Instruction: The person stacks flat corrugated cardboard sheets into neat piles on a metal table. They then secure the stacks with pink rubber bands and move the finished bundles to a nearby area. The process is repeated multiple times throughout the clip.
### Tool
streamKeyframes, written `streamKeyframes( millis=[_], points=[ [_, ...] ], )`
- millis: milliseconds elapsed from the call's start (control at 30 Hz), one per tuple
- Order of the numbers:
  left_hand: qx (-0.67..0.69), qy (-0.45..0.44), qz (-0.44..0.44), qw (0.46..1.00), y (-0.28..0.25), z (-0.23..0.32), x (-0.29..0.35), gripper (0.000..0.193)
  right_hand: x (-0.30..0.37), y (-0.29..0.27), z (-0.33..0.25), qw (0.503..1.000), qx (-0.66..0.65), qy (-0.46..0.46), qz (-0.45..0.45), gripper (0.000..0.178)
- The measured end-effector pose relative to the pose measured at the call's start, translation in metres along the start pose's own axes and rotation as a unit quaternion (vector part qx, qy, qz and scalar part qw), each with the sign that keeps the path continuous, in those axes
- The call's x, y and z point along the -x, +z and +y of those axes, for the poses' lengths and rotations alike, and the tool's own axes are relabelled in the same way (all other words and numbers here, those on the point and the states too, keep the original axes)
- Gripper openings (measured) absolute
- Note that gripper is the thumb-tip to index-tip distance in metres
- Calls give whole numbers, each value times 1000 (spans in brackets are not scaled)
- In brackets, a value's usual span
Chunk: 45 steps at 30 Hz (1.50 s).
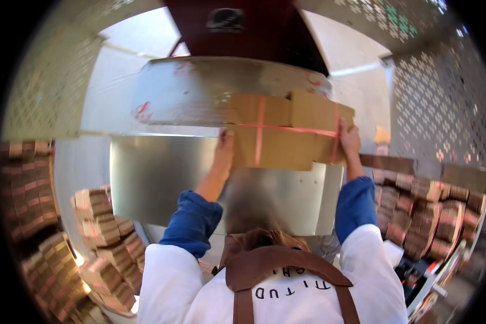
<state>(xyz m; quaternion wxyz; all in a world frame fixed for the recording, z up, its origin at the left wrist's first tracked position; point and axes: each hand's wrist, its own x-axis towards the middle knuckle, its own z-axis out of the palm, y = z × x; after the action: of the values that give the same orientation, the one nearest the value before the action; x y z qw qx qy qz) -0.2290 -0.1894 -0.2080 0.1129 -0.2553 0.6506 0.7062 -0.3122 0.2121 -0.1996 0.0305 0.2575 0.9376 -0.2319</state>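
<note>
Between my two hands is a bundle of flat brown cardboard blanks [286, 141], bound with pink straps running lengthwise and crosswise. My left hand [223, 151] grips its left edge, fingers mostly hidden behind the cardboard. At the right end my right hand [350, 141] is closed round the edge near a crosswise strap. The bundle is held over the metal machine, in front of its upper plate [194, 89], which carries red markings. Below lies a shiny metal surface [162, 178], partly covered by the bundle and my arms.
Stacks of strapped cardboard bundles stand at the left [100, 227] and right [429, 210]. A dark red machine part [237, 32] rises at the far side. Perforated panels [443, 102] flank the work area. A cart-like rack [437, 275] holding assorted items is at the lower right.
</note>
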Motion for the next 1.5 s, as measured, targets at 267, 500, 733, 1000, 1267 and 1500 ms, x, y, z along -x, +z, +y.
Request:
streamKeyframes(
  millis=[267,500,733,1000,1267,1500],
  points=[
    [170,61,116,977,-43,-23,137,62,42,-27,-77,974,11,-201,-108,72],
    [171,6,347,922,-159,-112,267,62,173,105,-204,836,-102,-435,-318,74],
    [161,105,503,843,-206,-159,276,48,270,212,-359,697,-11,-666,-267,54],
    [164,40,599,782,-127,-168,187,90,149,283,-439,535,172,-827,-21,26],
    [329,52,649,684,-5,-355,351,66,234,207,-409,615,-51,-781,-96,57],
    [282,-22,854,436,15,-428,544,33,495,194,-335,407,-148,-871,-232,42]
  ],
)
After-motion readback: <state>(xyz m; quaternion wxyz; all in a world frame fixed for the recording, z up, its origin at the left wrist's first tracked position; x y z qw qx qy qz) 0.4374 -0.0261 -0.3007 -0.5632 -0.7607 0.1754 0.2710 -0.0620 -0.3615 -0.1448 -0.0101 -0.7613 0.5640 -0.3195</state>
